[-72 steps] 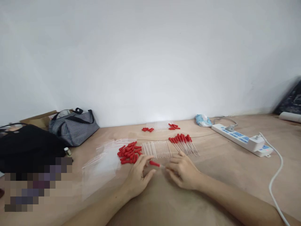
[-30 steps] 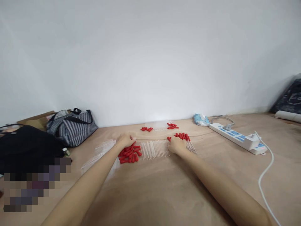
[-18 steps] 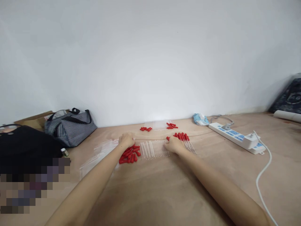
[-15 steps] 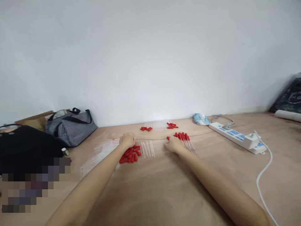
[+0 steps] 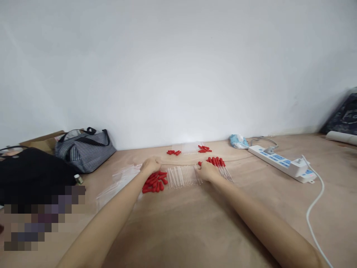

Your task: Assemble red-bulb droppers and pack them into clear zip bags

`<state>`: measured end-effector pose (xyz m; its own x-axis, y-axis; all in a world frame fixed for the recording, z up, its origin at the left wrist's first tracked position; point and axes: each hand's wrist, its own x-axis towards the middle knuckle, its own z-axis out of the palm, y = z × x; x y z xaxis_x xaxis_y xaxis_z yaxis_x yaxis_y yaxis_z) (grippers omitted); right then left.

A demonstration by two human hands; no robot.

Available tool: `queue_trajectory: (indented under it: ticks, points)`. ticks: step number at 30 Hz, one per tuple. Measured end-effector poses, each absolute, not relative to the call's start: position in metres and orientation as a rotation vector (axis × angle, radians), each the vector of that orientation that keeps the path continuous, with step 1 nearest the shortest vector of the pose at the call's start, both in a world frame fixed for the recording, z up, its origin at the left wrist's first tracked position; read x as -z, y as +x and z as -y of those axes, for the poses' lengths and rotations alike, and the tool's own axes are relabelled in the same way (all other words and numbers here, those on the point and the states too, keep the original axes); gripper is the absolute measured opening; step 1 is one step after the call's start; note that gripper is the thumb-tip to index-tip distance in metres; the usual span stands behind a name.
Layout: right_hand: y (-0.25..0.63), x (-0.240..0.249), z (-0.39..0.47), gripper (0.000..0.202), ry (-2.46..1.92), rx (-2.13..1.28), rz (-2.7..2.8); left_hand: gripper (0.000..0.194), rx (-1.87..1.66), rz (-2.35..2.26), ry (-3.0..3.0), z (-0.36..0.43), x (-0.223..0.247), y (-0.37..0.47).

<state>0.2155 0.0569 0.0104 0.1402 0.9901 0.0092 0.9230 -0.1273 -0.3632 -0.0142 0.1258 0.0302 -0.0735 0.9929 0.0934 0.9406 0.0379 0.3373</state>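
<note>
My left hand [image 5: 151, 165] is closed, fingers curled, at the far edge of a heap of red rubber bulbs [image 5: 156, 182]. Its fingertips are too small to show what they hold. A row of thin clear tubes [image 5: 182, 176] lies side by side between my hands. My right hand [image 5: 208, 171] is closed at the right end of this row, with one red bulb [image 5: 200, 163] showing by its fingers. Whether it grips that bulb, I cannot tell. Just right of it lie several droppers [image 5: 220, 162], red bulbs on clear tubes, partly covered by the hand.
Clear plastic bags [image 5: 118, 182] lie left of the heap. More tubes [image 5: 189, 149] and red bulbs are by the wall. A white power strip [image 5: 279, 160] with cables and a blue-white packet [image 5: 238, 141] stand right. A striped bag [image 5: 86, 150] and small bottle [image 5: 78, 179] are left.
Both hands stay almost in place. The whole view has shifted very slightly, and no object has visibly been moved.
</note>
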Motion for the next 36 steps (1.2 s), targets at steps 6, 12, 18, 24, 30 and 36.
queue_trajectory:
  ticks: [6, 12, 18, 24, 30, 36]
  points:
    - [0.225, -0.012, -0.049, 0.027, -2.010, -0.344, 1.882, 0.014, -0.600, -2.062, 1.971, -0.115, -0.042, -0.012]
    - [0.235, -0.003, -0.022, 0.021, -1.557, -0.287, 1.877, 0.013, -0.824, -1.637, 2.149, -0.046, -0.029, 0.007]
    - [0.240, 0.021, 0.010, 0.017, -1.059, -0.297, 1.972, 0.014, -0.790, -1.142, 2.196, 0.008, 0.011, 0.016]
    - [0.230, 0.022, 0.020, 0.021, -0.973, -0.225, 2.172, 0.022, -0.827, -1.173, 2.230, 0.005, 0.015, 0.017]
    - [0.226, 0.019, 0.022, 0.021, -0.994, -0.218, 2.216, 0.022, -0.856, -1.136, 2.233, 0.008, 0.012, 0.019]
    - [0.225, 0.016, 0.023, 0.020, -0.990, -0.245, 2.248, 0.020, -0.876, -1.081, 2.228, 0.007, 0.013, 0.019]
